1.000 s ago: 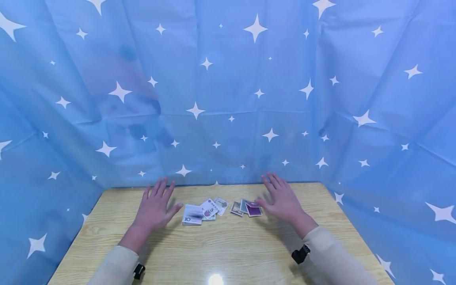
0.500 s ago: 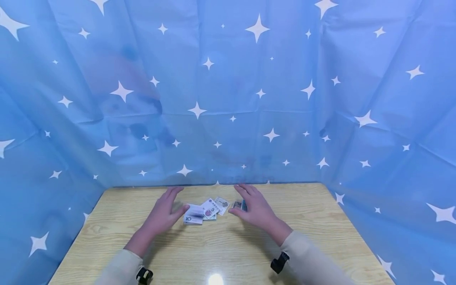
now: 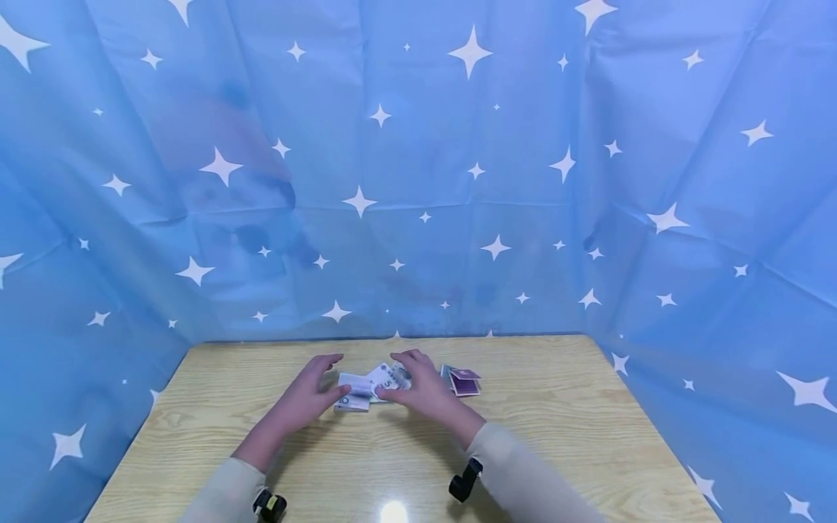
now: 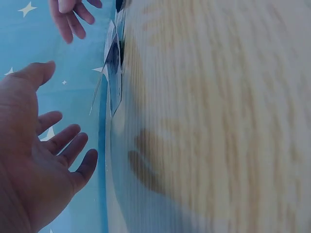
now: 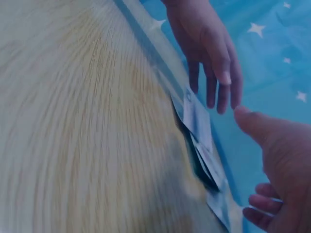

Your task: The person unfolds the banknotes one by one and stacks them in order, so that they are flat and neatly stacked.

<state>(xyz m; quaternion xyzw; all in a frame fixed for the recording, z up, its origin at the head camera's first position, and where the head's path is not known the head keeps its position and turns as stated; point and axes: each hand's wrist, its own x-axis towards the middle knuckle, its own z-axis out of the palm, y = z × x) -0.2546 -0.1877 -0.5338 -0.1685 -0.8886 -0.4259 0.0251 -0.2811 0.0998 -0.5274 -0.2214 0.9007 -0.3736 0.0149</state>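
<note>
Nearest are beige sleeves, each with a black wrist device strapped on, over the pale wood-grain table. The left hand and right hand hover apart above it, fingers loosely curved, holding nothing. Between them lies a folded whitish banknote with a violet tint, overlapping a pale banknote marked 5. To the right hand's right, a folded purple banknote gapes slightly, its upper flap raised. Beyond hangs a blue star-printed curtain.
</note>
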